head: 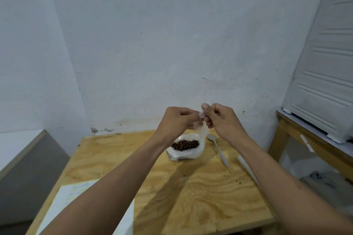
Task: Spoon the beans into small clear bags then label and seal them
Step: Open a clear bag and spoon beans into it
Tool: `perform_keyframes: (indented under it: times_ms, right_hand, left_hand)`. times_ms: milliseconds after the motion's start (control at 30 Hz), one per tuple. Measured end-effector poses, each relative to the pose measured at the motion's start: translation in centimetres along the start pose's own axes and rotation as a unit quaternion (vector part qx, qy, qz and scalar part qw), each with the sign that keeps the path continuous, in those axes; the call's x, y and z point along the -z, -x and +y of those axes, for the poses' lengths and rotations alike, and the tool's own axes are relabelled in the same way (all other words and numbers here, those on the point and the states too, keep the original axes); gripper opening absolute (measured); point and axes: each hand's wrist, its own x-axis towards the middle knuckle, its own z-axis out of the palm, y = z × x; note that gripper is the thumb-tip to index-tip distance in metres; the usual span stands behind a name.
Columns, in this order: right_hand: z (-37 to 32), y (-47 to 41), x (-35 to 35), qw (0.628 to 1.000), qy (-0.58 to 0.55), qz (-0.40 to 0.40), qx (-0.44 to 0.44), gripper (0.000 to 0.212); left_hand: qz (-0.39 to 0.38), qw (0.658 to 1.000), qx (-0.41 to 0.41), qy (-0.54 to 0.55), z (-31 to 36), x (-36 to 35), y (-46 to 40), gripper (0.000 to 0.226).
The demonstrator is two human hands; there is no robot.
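Observation:
Both my hands are raised above the far part of the wooden table (200,196). My left hand (176,119) and my right hand (219,118) each pinch the top edge of a small clear bag (200,129), which hangs limp between them. Below it stands a larger plastic bag (183,153), open at the top, with brown beans (185,144) inside. A metal spoon (217,149) lies on the table just right of that bag, bowl toward the wall.
A white pen-like stick (246,168) lies near the table's right edge. Sheets of paper (76,202) lie at the front left, partly under my left forearm. A wooden bench (313,147) with a white ribbed unit (324,82) stands at right. A grey counter (21,158) is at left.

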Motion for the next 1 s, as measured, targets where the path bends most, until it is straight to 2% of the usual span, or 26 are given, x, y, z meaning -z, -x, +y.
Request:
perform_keyframes:
  times_ms: [100, 233, 367, 500, 600, 700, 733, 800, 867, 900, 933, 1000]
  right_hand:
    - [0.3, 0.1, -0.2, 1.0, -0.015, 0.0, 0.011, 0.045]
    - [0.8, 0.0, -0.6, 1.0, 0.012, -0.009, -0.004, 0.035]
    - [0.6, 0.4, -1.2, 0.996, 0.084, -0.001, -0.008, 0.034]
    - [0.9, 1.2, -1.8, 0.991, 0.131, -0.015, 0.004, 0.032]
    - [0.8, 1.0, -1.6, 0.996, 0.092, 0.008, -0.008, 0.034]
    - [0.3, 0.5, -0.7, 0.999, 0.02, 0.001, -0.041, 0.023]
    - [0.1, 0.5, -0.3, 0.999, 0.013, -0.013, -0.044, 0.021]
    - [-0.1, 0.7, 0.5, 0.998, 0.004, -0.061, -0.03, 0.02]
    - [-0.4, 0.9, 1.0, 0.994, -0.003, -0.111, -0.012, 0.02]
    - [-0.5, 0.9, 1.1, 0.991, -0.003, -0.132, -0.008, 0.019]
    - [-0.7, 0.9, 1.0, 0.989, -0.002, -0.151, -0.004, 0.02]
    - [-0.8, 0.9, 0.9, 0.985, -0.004, -0.173, -0.003, 0.021]
  left_hand:
    - [0.025, 0.999, 0.016, 0.016, 0.1, 0.0, 0.0, 0.017]
    - [0.084, 0.995, 0.012, -0.045, -0.3, -0.7, 0.0, 0.023]
    - [0.125, 0.991, 0.023, -0.048, -0.6, -1.3, -0.2, 0.028]
    - [0.198, 0.978, 0.053, -0.033, -0.6, -0.2, -1.0, 0.036]
    - [0.172, 0.983, 0.048, -0.037, -0.5, -0.3, -0.7, 0.026]
    - [0.058, 0.995, -0.019, -0.083, -0.1, 0.3, 0.2, 0.013]
    - [0.012, 0.992, -0.039, -0.119, 0.1, 0.9, 0.4, 0.022]
    - [-0.087, 0.967, -0.059, -0.232, 0.2, 2.3, 0.3, 0.072]
    - [-0.165, 0.901, -0.1, -0.388, -0.1, 3.1, -0.4, 0.12]
    - [-0.191, 0.859, -0.136, -0.455, -0.3, 3.4, -0.9, 0.135]
    - [-0.203, 0.827, -0.163, -0.499, -0.4, 3.6, -1.4, 0.142]
    - [-0.195, 0.811, -0.189, -0.518, -0.6, 3.6, -2.0, 0.14]
